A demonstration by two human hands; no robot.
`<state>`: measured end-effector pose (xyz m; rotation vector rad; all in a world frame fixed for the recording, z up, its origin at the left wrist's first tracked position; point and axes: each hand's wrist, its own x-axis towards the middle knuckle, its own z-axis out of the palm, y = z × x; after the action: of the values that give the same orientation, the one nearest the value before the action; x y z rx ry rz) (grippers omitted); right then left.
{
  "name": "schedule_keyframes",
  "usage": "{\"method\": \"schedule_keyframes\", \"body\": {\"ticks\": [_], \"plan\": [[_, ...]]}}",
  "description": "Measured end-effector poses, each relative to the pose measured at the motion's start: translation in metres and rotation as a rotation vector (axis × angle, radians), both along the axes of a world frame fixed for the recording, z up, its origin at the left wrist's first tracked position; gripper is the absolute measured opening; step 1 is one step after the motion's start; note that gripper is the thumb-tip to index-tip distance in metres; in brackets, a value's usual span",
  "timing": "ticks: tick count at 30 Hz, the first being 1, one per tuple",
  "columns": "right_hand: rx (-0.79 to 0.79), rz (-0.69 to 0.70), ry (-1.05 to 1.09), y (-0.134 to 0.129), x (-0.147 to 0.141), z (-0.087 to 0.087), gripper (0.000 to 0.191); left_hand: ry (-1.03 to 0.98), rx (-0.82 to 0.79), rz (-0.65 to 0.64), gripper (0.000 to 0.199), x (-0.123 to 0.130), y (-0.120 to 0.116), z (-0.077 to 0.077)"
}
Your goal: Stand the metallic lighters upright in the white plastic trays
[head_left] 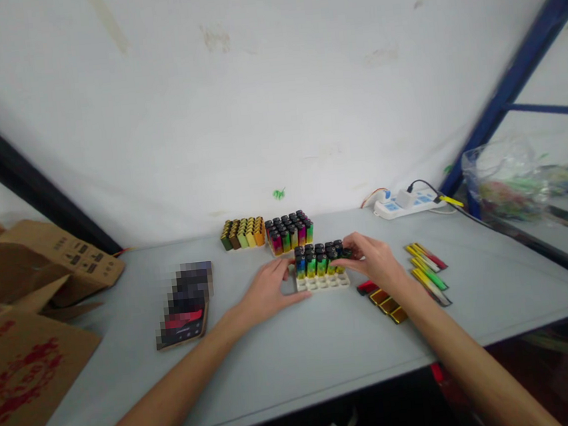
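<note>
A white slotted tray (323, 283) stands on the table before me, its back rows filled with upright lighters (322, 263) in blue, green and yellow with black tops. The front slots hold none. My left hand (267, 289) holds the tray's left end, thumb along the front corner and fingers behind. At the right end of the rows, my right hand (376, 261) pinches a black-topped lighter (347, 254), mostly hidden by the fingers. Under that wrist lie several gold lighters (387, 305) and a red one (366, 287).
Behind the tray stand blocks of black-topped lighters (290, 231) and gold-topped lighters (243, 233). Several coloured lighters (427, 269) lie at right, near a white power strip (406, 202). A phone (185, 304) and open cardboard boxes (31, 358) are at left. A plastic bag (506, 175) sits far right.
</note>
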<state>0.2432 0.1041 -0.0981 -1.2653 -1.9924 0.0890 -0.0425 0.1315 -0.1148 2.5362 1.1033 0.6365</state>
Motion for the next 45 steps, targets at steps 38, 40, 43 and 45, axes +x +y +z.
{"method": "schedule_keyframes", "body": {"ticks": [38, 40, 43, 45], "plan": [[-0.197, 0.095, -0.320, -0.066, 0.046, 0.015, 0.041, -0.004, -0.011, 0.002, 0.065, -0.001, 0.000, -0.001], [-0.160, 0.059, -0.364, -0.074, 0.045, 0.005, 0.042, -0.001, -0.020, 0.006, 0.066, 0.000, 0.000, 0.000], [-0.140, -0.025, -0.411, -0.073, 0.041, -0.007, 0.030, 0.009, -0.025, 0.007, 0.065, 0.000, 0.000, 0.001], [-0.149, -0.076, -0.466, -0.064, 0.037, -0.010, 0.030, 0.011, -0.019, 0.007, 0.064, 0.000, 0.000, 0.001]]}}
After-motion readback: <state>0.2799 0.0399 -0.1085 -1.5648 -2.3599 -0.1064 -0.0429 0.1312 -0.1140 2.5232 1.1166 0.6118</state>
